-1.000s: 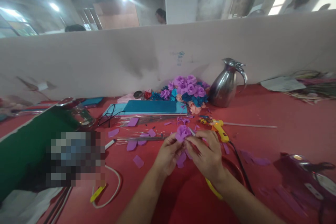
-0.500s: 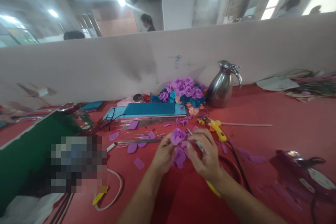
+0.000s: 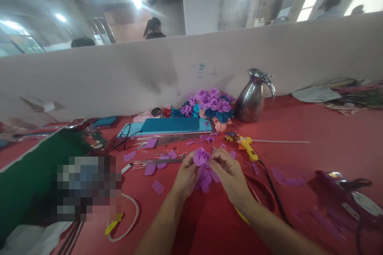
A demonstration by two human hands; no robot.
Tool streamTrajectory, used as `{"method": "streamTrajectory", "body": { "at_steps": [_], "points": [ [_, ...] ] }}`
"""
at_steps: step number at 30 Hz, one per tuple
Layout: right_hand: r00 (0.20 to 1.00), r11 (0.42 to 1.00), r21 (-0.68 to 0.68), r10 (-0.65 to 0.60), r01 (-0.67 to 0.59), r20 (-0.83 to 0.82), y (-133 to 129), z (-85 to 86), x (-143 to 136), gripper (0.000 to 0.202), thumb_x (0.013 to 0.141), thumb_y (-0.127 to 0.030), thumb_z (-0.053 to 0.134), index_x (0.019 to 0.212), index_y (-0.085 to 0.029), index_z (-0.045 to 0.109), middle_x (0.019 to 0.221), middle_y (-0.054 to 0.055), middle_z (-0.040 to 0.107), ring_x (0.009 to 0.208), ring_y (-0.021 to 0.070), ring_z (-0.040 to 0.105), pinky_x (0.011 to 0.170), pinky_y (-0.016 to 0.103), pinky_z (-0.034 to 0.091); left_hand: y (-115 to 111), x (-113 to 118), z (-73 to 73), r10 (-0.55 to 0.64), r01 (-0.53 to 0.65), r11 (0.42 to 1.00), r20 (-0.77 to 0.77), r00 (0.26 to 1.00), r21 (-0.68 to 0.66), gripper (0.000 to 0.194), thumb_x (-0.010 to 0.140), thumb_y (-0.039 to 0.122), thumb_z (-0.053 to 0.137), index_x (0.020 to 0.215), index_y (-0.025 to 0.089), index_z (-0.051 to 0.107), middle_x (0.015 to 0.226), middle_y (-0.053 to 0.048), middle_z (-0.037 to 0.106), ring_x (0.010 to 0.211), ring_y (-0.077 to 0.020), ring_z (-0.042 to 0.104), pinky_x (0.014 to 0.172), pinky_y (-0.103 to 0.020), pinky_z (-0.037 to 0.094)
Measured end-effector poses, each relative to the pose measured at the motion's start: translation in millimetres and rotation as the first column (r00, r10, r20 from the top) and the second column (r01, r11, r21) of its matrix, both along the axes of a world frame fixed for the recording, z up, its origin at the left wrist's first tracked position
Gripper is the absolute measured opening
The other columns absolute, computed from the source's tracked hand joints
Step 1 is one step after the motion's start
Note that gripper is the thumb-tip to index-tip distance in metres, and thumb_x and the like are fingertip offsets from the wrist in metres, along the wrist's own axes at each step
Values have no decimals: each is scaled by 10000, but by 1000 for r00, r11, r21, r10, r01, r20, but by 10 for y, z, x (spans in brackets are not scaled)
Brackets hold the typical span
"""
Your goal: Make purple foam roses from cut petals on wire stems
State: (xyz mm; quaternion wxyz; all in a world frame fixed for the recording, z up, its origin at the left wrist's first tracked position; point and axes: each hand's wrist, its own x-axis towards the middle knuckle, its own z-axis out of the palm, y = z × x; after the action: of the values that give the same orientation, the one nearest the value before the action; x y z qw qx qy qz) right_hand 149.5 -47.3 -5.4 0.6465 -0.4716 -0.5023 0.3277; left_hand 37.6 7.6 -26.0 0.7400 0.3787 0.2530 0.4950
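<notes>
A purple paper flower (image 3: 200,156) is pinched in the fingers of my left hand (image 3: 186,175), its layered petals facing up. From the other side, my right hand (image 3: 229,173) grips the flower's right edge between thumb and fingers. Just beneath my hands, more loose purple petals (image 3: 205,180) lie on the red table (image 3: 197,227). The underside of the flower is hidden by my fingers.
A yellow glue gun (image 3: 248,147) with a black cord lies right of my hands. Behind stand finished flowers (image 3: 209,101) and a metal jug (image 3: 251,97). Teal sheets (image 3: 170,124), thin wires and glasses (image 3: 127,135) lie left, a dark red device (image 3: 347,191) right.
My right hand has moved in to the flower and its fingers have closed at the petals. The slim silvery tool seen in it before no longer shows. A background person shifted left.
</notes>
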Motion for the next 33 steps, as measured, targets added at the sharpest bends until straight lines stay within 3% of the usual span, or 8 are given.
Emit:
{"method": "streamTrajectory", "body": {
  "at_steps": [6, 12, 16, 20, 27, 33],
  "points": [
    [999, 999, -44, 28, -30, -46, -29, 55, 37, 179, 849, -298, 550, 695, -206, 549, 699, -21, 495, 693, 132, 464, 650, 246, 388, 9, -33, 19, 22, -22, 1000, -55, 998, 2, 243, 660, 258, 774, 885, 201, 704, 862, -28, 698, 779, -147, 608, 723, -247, 444],
    [984, 996, -86, 15, -30, -176, -6, 142, 88, 145, 766, -343, 630, 841, -219, 617, 792, -1, 608, 758, 155, 550, 690, 260, 447, 40, -103, -60, 4, 12, 997, -188, 982, 81, 216, 680, 279, 758, 863, 184, 693, 786, -19, 663, 639, -113, 544, 558, -204, 390],
    [986, 987, -144, 44, -67, -161, 55, 114, 115, 144, 730, -339, 629, 779, -203, 633, 746, 9, 626, 708, 161, 561, 659, 270, 453, 19, -106, -44, 0, 36, 990, -255, 967, 136, 151, 693, 273, 746, 788, 174, 683, 696, 2, 607, 576, -91, 505, 546, -198, 387],
    [993, 986, -164, 11, -30, -114, 92, 90, 138, 137, 713, -326, 607, 670, -196, 602, 649, -10, 587, 633, 146, 528, 617, 263, 427, 10, -104, -45, -49, 84, 991, -297, 954, 108, 140, 743, 299, 695, 827, 188, 679, 575, 37, 541, 464, -75, 442, 482, -196, 351],
    [987, 985, -172, -49, 23, -151, 81, 89, 134, 169, 719, -354, 616, 664, -196, 594, 653, -14, 580, 650, 148, 519, 637, 266, 408, 58, -109, -40, 44, -24, 993, -172, 984, 112, 209, 671, 301, 767, 835, 186, 711, 817, -28, 686, 773, -152, 598, 691, -234, 431],
    [991, 983, -180, -2, -22, -135, 77, 23, 89, 147, 733, -334, 603, 670, -202, 591, 643, -19, 560, 641, 145, 505, 628, 264, 403, 38, -102, 77, 101, -101, 995, -68, 992, 13, 228, 589, 270, 823, 749, 176, 691, 731, -10, 677, 659, -119, 581, 633, -222, 424]
  ]
}}
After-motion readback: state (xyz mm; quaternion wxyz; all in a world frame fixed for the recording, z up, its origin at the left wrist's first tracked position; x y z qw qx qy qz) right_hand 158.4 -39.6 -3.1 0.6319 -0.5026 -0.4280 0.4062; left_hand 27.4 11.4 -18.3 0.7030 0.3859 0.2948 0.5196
